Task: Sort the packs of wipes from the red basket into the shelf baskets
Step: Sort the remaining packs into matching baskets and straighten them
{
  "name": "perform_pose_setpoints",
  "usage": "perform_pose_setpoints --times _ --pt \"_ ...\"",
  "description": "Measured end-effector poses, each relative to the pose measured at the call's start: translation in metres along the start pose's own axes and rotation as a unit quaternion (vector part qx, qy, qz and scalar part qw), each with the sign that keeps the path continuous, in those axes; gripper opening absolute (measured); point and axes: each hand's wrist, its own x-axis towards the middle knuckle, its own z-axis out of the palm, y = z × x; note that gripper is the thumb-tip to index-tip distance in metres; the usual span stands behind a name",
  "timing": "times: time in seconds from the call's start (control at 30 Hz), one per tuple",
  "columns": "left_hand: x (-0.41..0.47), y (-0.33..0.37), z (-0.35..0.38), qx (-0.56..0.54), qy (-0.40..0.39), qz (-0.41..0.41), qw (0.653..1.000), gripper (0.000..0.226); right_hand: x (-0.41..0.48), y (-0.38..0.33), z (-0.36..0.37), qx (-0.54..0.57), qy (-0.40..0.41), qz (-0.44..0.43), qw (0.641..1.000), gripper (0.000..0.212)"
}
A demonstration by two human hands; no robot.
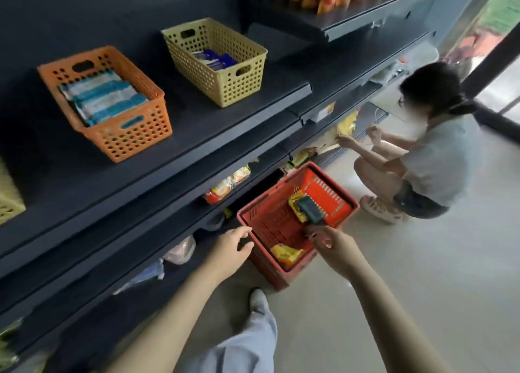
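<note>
Down in the red plastic floor basket (264, 223), right hand (330, 243) reaches the dark teal pack of wipes (309, 210), finger grip unclear, left hand (233, 246) slack, empty beside the rim; judgement: pinch the pack's near edge, lift clear of yellow packs (287, 253).

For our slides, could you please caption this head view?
Mid-sort: left hand and right hand reach for the red basket; orange basket and yellow basket above hold packs.

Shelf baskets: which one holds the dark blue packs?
The pale yellow basket right of the orange basket, whose packs are light blue and white.
</note>
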Motion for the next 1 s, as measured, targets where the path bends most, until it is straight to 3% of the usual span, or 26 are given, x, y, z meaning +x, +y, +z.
perform_pose_setpoints --times 0.23,0.43,0.6,0.73,0.87,1.0 --pt "0.083 -0.015 0.062 -0.041 -0.051 -0.108 0.992 0.04 0.073 0.071 -0.008 -0.029 -0.086 0.074 0.993 0.03" --pt "0.172 -0.032 0.133 -0.061 -0.086 -0.182 0.978 0.038 0.189 0.129 0.008 -0.038 -0.09 0.102 0.99 0.029" --pt "0.245 -0.075 0.21 -0.019 -0.118 -0.203 0.972 0.038 0.3 0.179 0.062 -0.052 -0.088 0.069 0.992 0.027" --pt "0.286 -0.116 0.261 0.019 -0.155 -0.262 0.952 0.053 0.368 0.226 0.113 -0.058 -0.11 0.092 0.988 0.042" --pt "0.305 -0.146 0.299 0.09 -0.185 -0.323 0.924 0.071 0.41 0.262 0.148 -0.043 -0.119 0.119 0.985 0.055" --pt "0.314 -0.152 0.321 0.15 -0.212 -0.323 0.91 0.075 0.43 0.278 0.163 -0.051 -0.126 0.133 0.982 0.06"
